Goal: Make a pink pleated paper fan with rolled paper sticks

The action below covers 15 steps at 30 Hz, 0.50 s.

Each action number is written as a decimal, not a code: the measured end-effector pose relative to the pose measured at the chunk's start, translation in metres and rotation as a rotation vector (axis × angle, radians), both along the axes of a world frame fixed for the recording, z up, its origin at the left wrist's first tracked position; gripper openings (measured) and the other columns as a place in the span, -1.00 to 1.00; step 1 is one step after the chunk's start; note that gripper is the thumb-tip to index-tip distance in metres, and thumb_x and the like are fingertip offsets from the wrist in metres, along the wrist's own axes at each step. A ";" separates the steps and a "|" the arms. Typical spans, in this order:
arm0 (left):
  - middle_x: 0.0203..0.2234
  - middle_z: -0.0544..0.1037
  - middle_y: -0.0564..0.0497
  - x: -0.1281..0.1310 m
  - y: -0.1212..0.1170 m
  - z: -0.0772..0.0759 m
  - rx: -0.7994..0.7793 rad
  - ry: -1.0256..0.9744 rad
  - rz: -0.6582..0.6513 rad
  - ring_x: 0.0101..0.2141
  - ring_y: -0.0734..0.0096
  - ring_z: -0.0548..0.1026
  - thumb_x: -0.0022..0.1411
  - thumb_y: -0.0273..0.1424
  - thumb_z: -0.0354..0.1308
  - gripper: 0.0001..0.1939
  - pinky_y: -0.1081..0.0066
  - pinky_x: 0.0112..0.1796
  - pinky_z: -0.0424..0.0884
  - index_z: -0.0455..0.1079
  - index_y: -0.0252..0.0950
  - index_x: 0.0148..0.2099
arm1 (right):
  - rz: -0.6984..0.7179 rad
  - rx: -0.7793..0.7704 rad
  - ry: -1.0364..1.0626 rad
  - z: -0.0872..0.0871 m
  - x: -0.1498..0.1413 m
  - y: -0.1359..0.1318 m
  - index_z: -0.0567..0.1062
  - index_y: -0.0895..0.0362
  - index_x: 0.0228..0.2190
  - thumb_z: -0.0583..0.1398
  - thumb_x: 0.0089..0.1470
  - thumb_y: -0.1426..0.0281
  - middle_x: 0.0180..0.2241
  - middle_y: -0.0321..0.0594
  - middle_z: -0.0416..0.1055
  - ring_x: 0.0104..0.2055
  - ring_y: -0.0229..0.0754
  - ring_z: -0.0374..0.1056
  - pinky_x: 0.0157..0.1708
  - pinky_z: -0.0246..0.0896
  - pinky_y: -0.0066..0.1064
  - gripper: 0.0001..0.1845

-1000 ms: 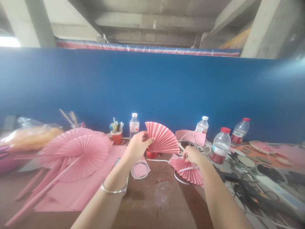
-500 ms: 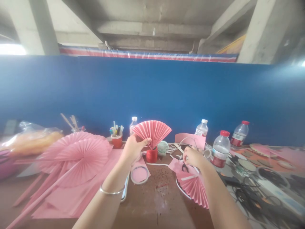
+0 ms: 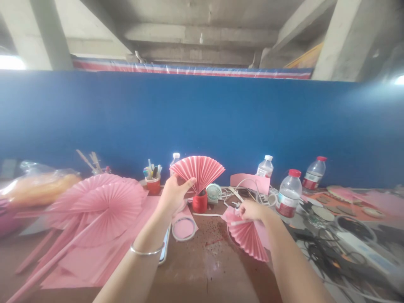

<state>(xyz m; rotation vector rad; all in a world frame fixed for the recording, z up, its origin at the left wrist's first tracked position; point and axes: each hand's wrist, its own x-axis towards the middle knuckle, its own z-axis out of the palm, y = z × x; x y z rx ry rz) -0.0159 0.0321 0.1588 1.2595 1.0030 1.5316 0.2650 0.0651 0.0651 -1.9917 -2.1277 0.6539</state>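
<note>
Pink paper, folded in lots of thin lines, makes an open fan [image 3: 200,170] in the middle of the table [image 3: 189,273]. The left hand [image 3: 176,191] holds it by its left side, with the thumb in front and the other fingers mostly hidden behind, so the paper is pinched between them. The wide, round part points up, and the narrow end is down at the top of a small red pot [image 3: 200,203]. I can't tell if the two touch.

The right hand [image 3: 251,210] is at the narrow top end of a second pink fan [image 3: 249,237], which spreads down toward the person. Its fingers are curled in close together, but I can't tell if they pinch the paper. A silver bracelet [image 3: 147,253] is on the left wrist, and a phone [image 3: 164,248] is just beside that arm.

Between the hands, a white ring [image 3: 184,229] lies on some pink paper. Big round pink fans [image 3: 109,208] are piled on the left, near a red cup of pens [image 3: 153,185]. On the right there are clear bottles with red tops [image 3: 289,197] and lots of black wires [image 3: 328,256]. A tall blue wall [image 3: 202,113] is behind it all
</note>
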 end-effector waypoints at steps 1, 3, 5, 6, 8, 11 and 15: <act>-0.50 0.51 -0.02 0.000 0.001 -0.001 0.004 0.004 0.011 -0.39 0.32 0.48 -0.15 -0.39 0.28 -0.65 0.36 -0.33 0.39 0.35 -0.37 -0.25 | -0.003 0.057 0.028 0.004 0.000 -0.001 0.48 0.14 -0.64 0.15 -0.33 0.56 -0.58 -0.26 0.44 -0.52 -0.20 0.33 -0.51 0.14 -0.45 -0.87; -0.48 0.51 -0.02 -0.001 0.003 -0.003 0.015 0.014 0.026 -0.37 0.32 0.48 -0.12 -0.37 0.26 -0.66 0.35 -0.31 0.38 0.34 -0.36 -0.24 | -0.020 0.180 0.087 0.011 -0.002 -0.002 0.46 0.12 -0.49 0.09 -0.15 0.47 -0.44 -0.24 0.46 -0.42 -0.21 0.34 -0.44 0.15 -0.45 -0.85; -0.45 0.51 -0.03 -0.001 0.004 -0.005 0.034 0.028 0.044 -0.35 0.32 0.47 -0.09 -0.35 0.25 -0.67 0.35 -0.30 0.38 0.33 -0.35 -0.23 | -0.048 0.289 0.138 0.016 -0.003 -0.001 0.39 0.10 -0.33 0.00 0.00 0.40 -0.33 -0.23 0.45 -0.37 -0.23 0.34 -0.38 0.16 -0.44 -0.79; -0.43 0.51 -0.03 -0.001 0.005 -0.006 0.043 0.034 0.055 -0.34 0.32 0.47 -0.09 -0.35 0.24 -0.66 0.34 -0.29 0.37 0.33 -0.35 -0.23 | -0.068 0.343 0.183 0.018 -0.004 0.000 0.36 0.10 -0.27 -0.02 0.02 0.37 -0.31 -0.22 0.44 -0.36 -0.24 0.34 -0.36 0.17 -0.43 -0.77; -0.42 0.51 -0.04 -0.001 0.006 -0.007 0.056 0.041 0.070 -0.32 0.32 0.47 -0.09 -0.35 0.25 -0.66 0.34 -0.28 0.37 0.33 -0.35 -0.22 | -0.106 0.456 0.314 0.020 -0.005 0.003 0.31 0.10 -0.20 0.03 0.00 0.35 -0.30 -0.22 0.44 -0.36 -0.22 0.35 -0.34 0.19 -0.42 -0.73; -0.41 0.52 -0.05 -0.002 0.006 -0.007 0.057 0.040 0.066 -0.31 0.30 0.47 -0.10 -0.35 0.25 -0.65 0.33 -0.28 0.38 0.33 -0.35 -0.22 | -0.176 0.625 0.505 0.020 -0.002 0.007 0.34 0.11 -0.18 0.14 -0.11 0.37 -0.30 -0.20 0.44 -0.29 -0.16 0.36 -0.25 0.20 -0.34 -0.64; -0.43 0.53 -0.05 -0.001 0.006 -0.007 0.026 -0.013 0.004 -0.36 0.30 0.49 -0.12 -0.36 0.27 -0.62 0.32 -0.31 0.41 0.35 -0.37 -0.21 | -0.392 0.720 0.850 0.025 0.002 0.006 0.43 0.13 -0.29 0.23 -0.26 0.43 -0.38 -0.23 0.42 -0.26 -0.12 0.32 -0.10 0.12 -0.21 -0.64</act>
